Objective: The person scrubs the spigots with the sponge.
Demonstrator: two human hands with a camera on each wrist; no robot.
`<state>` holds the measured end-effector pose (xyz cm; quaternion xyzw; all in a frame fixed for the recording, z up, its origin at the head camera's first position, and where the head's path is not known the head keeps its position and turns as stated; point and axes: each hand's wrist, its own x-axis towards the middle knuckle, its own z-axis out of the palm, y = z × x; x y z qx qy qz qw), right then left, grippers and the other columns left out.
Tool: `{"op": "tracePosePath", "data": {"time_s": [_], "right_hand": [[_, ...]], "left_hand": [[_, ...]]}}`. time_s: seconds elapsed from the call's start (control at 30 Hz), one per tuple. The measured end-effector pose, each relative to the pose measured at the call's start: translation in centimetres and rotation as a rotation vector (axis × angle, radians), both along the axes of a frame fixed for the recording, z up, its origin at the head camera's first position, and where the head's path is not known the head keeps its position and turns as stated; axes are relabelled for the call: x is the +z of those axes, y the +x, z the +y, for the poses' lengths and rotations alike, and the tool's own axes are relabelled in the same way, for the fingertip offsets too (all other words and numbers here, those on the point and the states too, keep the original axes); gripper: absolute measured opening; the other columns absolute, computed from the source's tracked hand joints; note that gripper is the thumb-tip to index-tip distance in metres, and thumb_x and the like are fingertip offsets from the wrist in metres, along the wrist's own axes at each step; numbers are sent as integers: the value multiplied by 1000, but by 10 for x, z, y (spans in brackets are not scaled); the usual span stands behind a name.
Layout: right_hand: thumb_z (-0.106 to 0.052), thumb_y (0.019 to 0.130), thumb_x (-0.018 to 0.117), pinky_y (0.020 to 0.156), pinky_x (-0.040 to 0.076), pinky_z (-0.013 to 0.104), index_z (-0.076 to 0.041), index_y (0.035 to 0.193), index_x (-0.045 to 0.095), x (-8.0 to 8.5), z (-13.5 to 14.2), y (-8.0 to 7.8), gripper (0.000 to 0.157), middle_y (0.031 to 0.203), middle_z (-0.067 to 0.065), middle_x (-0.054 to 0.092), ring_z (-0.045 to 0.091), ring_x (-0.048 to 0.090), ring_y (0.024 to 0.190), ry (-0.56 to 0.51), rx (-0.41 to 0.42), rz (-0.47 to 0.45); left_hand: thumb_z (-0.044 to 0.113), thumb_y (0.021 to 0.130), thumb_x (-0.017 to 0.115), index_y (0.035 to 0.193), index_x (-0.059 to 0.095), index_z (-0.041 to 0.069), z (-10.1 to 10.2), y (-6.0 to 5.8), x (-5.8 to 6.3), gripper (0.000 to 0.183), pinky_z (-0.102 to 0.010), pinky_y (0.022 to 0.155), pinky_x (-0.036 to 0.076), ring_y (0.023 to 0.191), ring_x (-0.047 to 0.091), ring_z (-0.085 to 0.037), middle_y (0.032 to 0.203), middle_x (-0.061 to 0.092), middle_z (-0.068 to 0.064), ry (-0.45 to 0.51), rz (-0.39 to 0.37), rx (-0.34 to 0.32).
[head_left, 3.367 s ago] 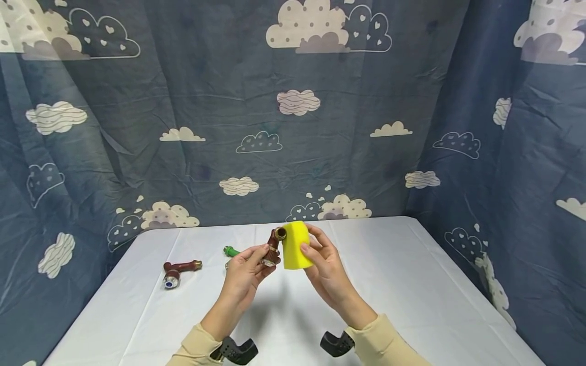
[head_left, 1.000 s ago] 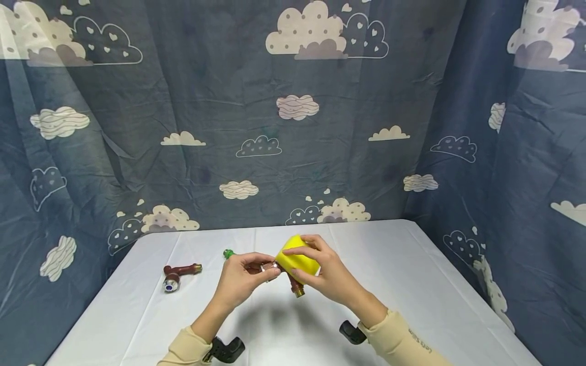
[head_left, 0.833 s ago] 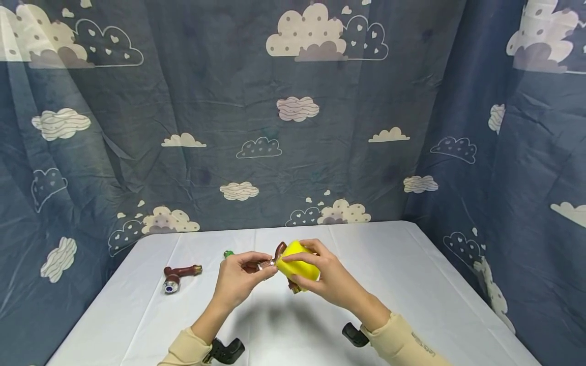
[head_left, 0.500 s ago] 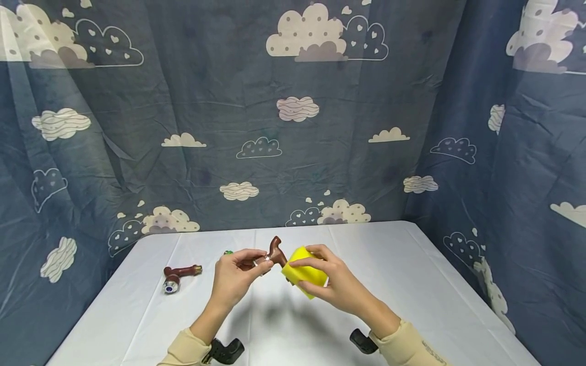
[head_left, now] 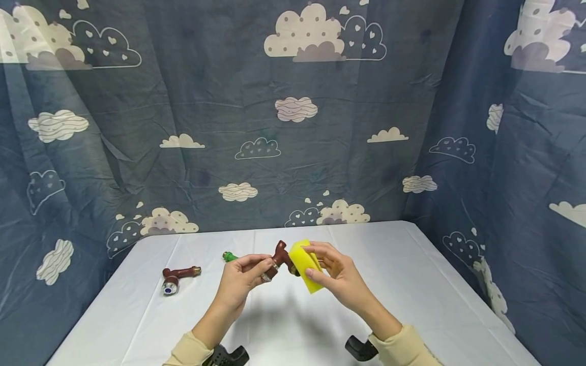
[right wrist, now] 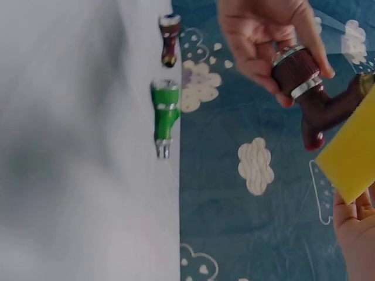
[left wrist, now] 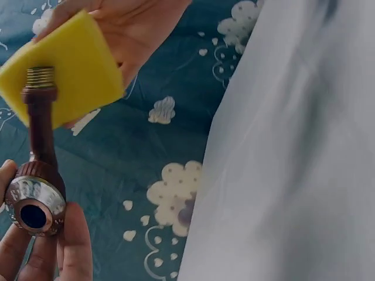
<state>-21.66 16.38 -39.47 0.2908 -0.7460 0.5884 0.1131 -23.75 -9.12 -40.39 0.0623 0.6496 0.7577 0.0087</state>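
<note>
In the head view my left hand (head_left: 241, 280) holds a brown tap (head_left: 281, 254) above the table, gripping its ribbed knob between thumb and fingers. My right hand (head_left: 342, 278) holds a yellow sponge (head_left: 305, 267), its thumb on the near side and fingers behind. The sponge stands right at the tap's threaded brass end. From the left wrist, the knob's silver ring (left wrist: 36, 196) with a dark round centre faces the camera, and the threaded end (left wrist: 40, 77) overlaps the sponge. The right wrist view shows the tap's spout (right wrist: 313, 140) pointing away from the knob.
A second brown tap (head_left: 181, 273) lies on the white-covered table (head_left: 403, 284) at left. Behind my left hand lies a green tap (head_left: 229, 256), partly hidden in the head view. A dark blue cloud-printed cloth (head_left: 320, 157) hangs around the table's back and sides.
The sponge has moved along the tap, from around its body out to the threaded end, and been turned more upright. The left hand has turned the tap while keeping hold of its knob.
</note>
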Motion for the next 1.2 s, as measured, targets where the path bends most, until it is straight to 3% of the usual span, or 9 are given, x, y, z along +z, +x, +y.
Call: {"op": "tracePosePath", "data": {"time_s": [0.13, 0.2, 0.27, 0.43, 0.5, 0.7, 0.87, 1.0, 1.2], "right_hand": [[-2, 102, 69, 104, 58, 23, 0, 143, 63, 4, -5, -1, 42, 153, 24, 56, 10, 66, 125, -97, 44, -4], [0, 102, 69, 104, 59, 23, 3, 143, 61, 6, -9, -1, 42, 153, 19, 56, 9, 66, 125, -136, 53, 7], [2, 101, 69, 105, 58, 23, 6, 143, 60, 8, -13, -1, 43, 151, 12, 57, 8, 66, 125, -170, 53, 26], [5, 99, 70, 111, 53, 21, 7, 140, 60, 9, -24, -2, 43, 153, 17, 54, 6, 63, 132, -204, 14, 98], [5, 98, 71, 113, 50, 20, 3, 140, 62, 8, -28, -3, 43, 154, 23, 51, 6, 61, 134, -191, -19, 126], [5, 94, 76, 118, 46, 18, -5, 138, 66, 8, -38, -6, 46, 153, 18, 53, 6, 55, 137, -143, -116, 211], [4, 92, 79, 118, 47, 20, -9, 136, 68, 5, -41, -9, 47, 152, 14, 54, 16, 53, 141, -88, -170, 287], [-1, 92, 83, 118, 50, 29, -13, 135, 71, 6, -42, -11, 46, 152, 12, 55, 28, 53, 143, -19, -214, 337], [-5, 90, 86, 112, 58, 47, -17, 133, 73, 10, -42, -15, 47, 153, 12, 56, 36, 57, 140, 69, -258, 385]], "left_hand": [[13, 101, 76, 122, 74, -6, 4, 1, -4, 29, -29, 81, 67, 92, 78, -16, 106, 80, -6, 81, -87, -47], [14, 102, 74, 121, 74, -3, 5, 1, -5, 25, -30, 82, 67, 92, 79, -16, 106, 79, -5, 118, -113, -76], [15, 104, 73, 119, 75, 0, 7, 1, -5, 22, -31, 83, 67, 91, 79, -15, 106, 78, -4, 152, -133, -98], [19, 106, 71, 112, 76, 5, 12, 4, -6, 16, -32, 86, 68, 90, 80, -16, 103, 79, -3, 214, -166, -150], [21, 106, 71, 110, 76, 7, 14, 5, -6, 16, -32, 87, 67, 90, 80, -16, 102, 79, -3, 227, -175, -160], [27, 107, 69, 116, 74, 4, 18, 6, -7, 26, -32, 88, 67, 92, 80, -16, 103, 80, -4, 257, -200, -152], [29, 107, 69, 116, 74, 3, 20, 8, -8, 29, -34, 90, 67, 89, 79, -17, 100, 78, -4, 261, -200, -155], [27, 107, 70, 117, 76, 2, 20, 10, -8, 27, -35, 95, 66, 88, 77, -17, 97, 74, -3, 237, -191, -175], [19, 104, 73, 135, 68, -4, 19, 11, -4, 39, -34, 96, 65, 88, 77, -15, 99, 75, -3, 200, -178, -200]]}}
